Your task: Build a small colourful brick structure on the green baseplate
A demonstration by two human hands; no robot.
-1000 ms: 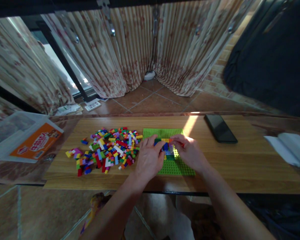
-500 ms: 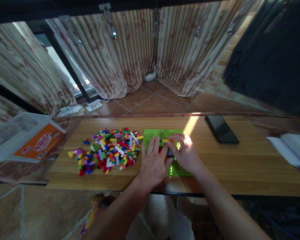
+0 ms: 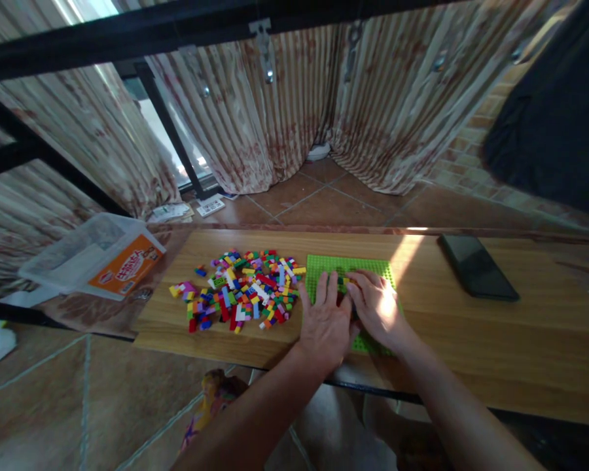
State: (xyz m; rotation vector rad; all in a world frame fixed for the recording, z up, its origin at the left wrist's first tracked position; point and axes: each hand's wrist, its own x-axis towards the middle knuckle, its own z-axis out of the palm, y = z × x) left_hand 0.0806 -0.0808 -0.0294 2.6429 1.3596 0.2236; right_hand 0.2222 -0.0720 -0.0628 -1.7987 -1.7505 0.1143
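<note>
A green studded baseplate lies on the wooden table, with both hands over its middle. My left hand is spread across its left part, fingers stretched out, the index finger and thumb reaching toward the right hand. My right hand comes in from the right, its fingers curled and pressed together over building bricks on the plate. A little yellow shows between the hands; they hide most of these bricks. To the left lies a pile of loose colourful building bricks.
A black phone lies on the table to the right. A clear plastic box with an orange label stands at the left end. A strip of sunlight crosses the wood behind the plate. Curtains hang beyond.
My view has swung to the left, so the table and the box sit farther right in the picture. Both hands stay over the baseplate, with the right fingers now covering more of the bricks.
</note>
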